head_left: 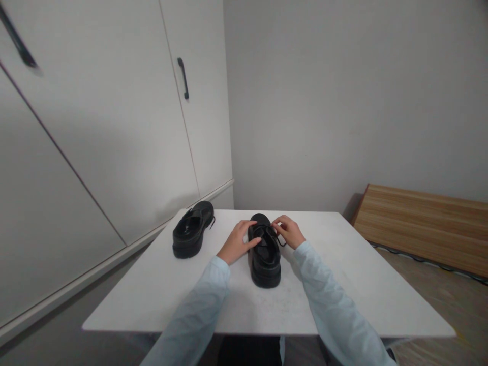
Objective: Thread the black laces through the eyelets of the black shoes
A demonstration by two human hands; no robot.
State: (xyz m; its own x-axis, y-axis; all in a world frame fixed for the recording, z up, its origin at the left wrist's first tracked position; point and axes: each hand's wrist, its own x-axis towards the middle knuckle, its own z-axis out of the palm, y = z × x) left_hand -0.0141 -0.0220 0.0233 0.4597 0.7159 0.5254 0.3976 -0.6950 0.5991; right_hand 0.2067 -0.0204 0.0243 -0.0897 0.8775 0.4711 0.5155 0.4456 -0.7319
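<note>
A black lace-up shoe stands in the middle of the white table, its toe pointing away from me and its heel towards me. My left hand grips its left side, with the thumb over the opening and the fingers near the front. At the right side of the lacing, my right hand pinches the black shoelace, and a loose end hangs below the fingers. A second black shoe sits apart at the table's far left, a lace end sticking out on its right.
The white table reaches close to the white cabinet doors on the left and the grey wall behind. To the right, a wood-grain board leans near the wall, above the floor.
</note>
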